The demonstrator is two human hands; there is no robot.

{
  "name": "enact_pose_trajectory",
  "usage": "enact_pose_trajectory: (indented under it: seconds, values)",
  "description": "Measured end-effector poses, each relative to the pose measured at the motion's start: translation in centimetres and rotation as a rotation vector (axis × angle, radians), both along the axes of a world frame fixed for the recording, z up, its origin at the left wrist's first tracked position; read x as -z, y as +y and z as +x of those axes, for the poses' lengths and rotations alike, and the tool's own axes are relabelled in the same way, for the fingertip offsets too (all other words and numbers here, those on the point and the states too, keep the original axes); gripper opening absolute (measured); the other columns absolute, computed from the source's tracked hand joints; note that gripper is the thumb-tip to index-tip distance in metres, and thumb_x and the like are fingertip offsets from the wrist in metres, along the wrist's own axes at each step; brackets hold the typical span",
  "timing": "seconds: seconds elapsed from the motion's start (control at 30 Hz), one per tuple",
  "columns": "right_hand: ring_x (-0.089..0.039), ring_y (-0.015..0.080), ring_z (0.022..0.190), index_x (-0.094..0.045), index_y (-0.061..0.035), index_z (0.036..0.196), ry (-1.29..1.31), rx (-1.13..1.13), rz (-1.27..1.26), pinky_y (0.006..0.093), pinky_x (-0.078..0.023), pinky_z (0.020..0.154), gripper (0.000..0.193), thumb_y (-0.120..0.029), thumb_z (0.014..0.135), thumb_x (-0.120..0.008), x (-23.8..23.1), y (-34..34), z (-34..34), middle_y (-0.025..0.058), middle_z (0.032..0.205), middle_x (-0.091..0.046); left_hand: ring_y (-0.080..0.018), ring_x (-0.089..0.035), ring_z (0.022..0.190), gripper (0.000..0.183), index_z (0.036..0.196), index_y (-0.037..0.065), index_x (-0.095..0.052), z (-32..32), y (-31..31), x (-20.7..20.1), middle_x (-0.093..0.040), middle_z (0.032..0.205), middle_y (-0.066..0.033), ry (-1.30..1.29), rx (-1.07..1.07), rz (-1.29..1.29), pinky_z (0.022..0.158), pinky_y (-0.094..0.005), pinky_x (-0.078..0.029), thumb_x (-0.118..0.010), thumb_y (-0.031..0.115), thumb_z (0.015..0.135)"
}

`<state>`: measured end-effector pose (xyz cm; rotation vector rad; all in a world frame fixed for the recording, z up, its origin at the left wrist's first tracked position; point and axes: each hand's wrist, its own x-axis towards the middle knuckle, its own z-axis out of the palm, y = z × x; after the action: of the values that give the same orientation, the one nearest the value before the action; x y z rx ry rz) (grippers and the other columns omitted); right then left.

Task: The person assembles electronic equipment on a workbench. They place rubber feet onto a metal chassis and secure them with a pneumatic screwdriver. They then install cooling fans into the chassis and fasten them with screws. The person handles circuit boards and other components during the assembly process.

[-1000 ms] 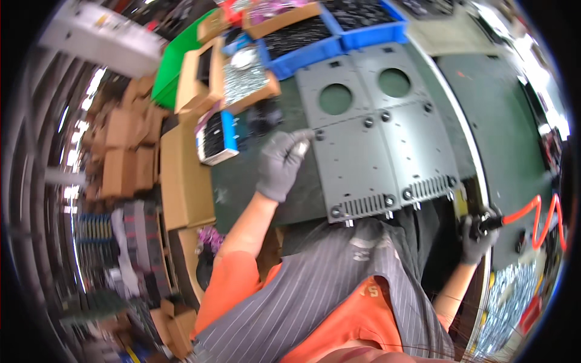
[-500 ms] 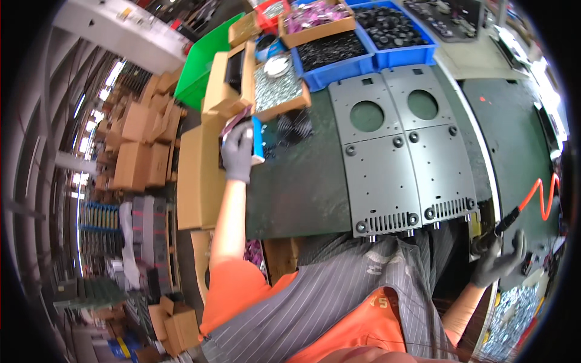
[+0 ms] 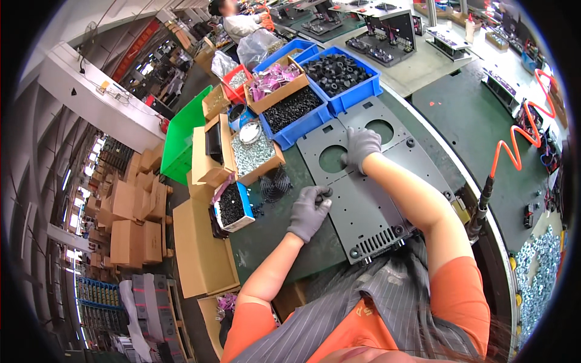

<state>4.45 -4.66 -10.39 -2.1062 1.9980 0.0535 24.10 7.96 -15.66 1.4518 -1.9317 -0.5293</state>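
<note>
Two grey metal plates (image 3: 367,202) lie side by side on the green bench, each with a large round hole, a slotted end and black round feet. My left hand (image 3: 308,213), in a grey glove, is at the left plate's left edge, its fingers closed around a black foot (image 3: 327,192). My gloved right hand (image 3: 363,147) rests on the plates between the two round holes, its fingers apart and nothing seen in them. My right forearm hides part of both plates. Left of my left hand stands a small blue-and-white box (image 3: 242,222) of small black parts.
A black screwdriver (image 3: 481,206) hangs at the right on an orange coiled cord (image 3: 511,148). Blue bins (image 3: 357,89) of black parts and a carton (image 3: 266,166) of silver screws stand at the back. A loose black fan guard (image 3: 276,184) lies beside them. Another person (image 3: 242,24) is far off.
My left hand has left the small box and moved right to the left plate's edge. My right hand has come from beside the screwdriver onto the plates. The view has shifted.
</note>
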Motion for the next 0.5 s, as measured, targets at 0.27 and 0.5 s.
enact_pose_trajectory:
  seconds: [0.27, 0.5]
  values:
    - [-0.065, 0.031, 0.102, -0.034, -0.0114, 0.144, -0.145, -0.128, -0.029, 0.0402, -0.052, 0.086, 0.089, -0.05, 0.073, -0.069, -6.3, 1.7, -2.0, 0.0194, 0.108, -0.067, -0.0122, -0.059, 0.092, 0.037, 0.122, 0.001, -0.055, -0.7, -4.8, 3.0, -0.061, 0.11, -0.0063, 0.901, -0.26, 0.372, 0.074, -0.028, -0.051, -0.052, 0.029, 0.097]
    - [-0.063, 0.0302, 0.102, -0.046, -0.0132, 0.139, -0.382, -0.237, -0.287, 0.0351, -0.048, 0.092, 0.071, -0.031, 0.074, -0.068, -8.0, 0.9, -11.2, 0.0163, 0.111, -0.066, -0.0133, -0.061, 0.079, 0.033, 0.103, 0.001, -0.063, -5.3, -4.4, -4.4, -0.064, 0.093, -0.0068, 1.09, 0.047, 0.543, 0.07, -0.0306, -0.052, -0.05, 0.031, 0.097]
